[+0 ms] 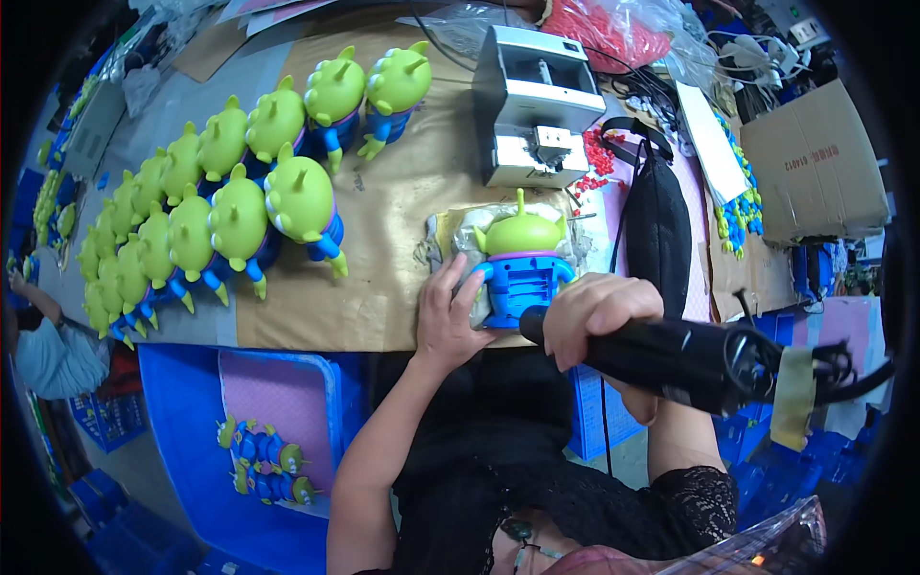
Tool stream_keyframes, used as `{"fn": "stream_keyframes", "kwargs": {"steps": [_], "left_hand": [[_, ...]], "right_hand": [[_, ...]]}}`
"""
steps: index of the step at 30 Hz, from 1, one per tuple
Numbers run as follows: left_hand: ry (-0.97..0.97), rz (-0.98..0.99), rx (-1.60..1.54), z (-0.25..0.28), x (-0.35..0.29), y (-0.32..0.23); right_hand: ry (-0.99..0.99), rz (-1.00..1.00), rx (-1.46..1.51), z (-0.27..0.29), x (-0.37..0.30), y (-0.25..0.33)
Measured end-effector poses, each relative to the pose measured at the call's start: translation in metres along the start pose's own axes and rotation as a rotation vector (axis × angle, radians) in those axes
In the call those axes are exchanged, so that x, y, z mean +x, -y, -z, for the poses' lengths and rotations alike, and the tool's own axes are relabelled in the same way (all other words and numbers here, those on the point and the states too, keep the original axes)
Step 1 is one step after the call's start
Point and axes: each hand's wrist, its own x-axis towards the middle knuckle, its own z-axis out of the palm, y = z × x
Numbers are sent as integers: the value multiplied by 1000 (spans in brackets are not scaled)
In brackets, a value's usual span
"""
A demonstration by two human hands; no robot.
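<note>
A toy figure [525, 273] with a green head and blue body lies on a plastic-covered pad [443, 235] at the table's near edge. Its head points away from me, and the blue part facing up has a slotted recess. My left hand [450, 316] is closed on the left side of the blue body, thumb along its lower edge. In my right hand [601, 314] is a black power screwdriver [671, 359], gripped with fingers wrapped round it. The tool's tip end is beside the lower right of the toy's body; whether it touches a screw I cannot tell.
Several finished-looking green and blue figures [222, 144] stand in two rows at left. A white machine [537, 105] stands behind the pad, with red bits [596, 158] beside it. A black bag [656, 216] lies at right. Below left, a blue bin [182, 431] holds more figures.
</note>
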Motion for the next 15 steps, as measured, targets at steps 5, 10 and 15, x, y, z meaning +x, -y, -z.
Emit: {"fn": "stream_keyframes", "kwargs": {"steps": [5, 10, 15], "left_hand": [[-26, -6, 3, 0, 0, 1], [32, 33, -35, 9, 1, -3], [162, 202, -12, 37, 22, -27]], "right_hand": [[104, 65, 66, -1, 4, -12], [157, 56, 61, -1, 4, -13], [82, -28, 51, 5, -1, -2]]}}
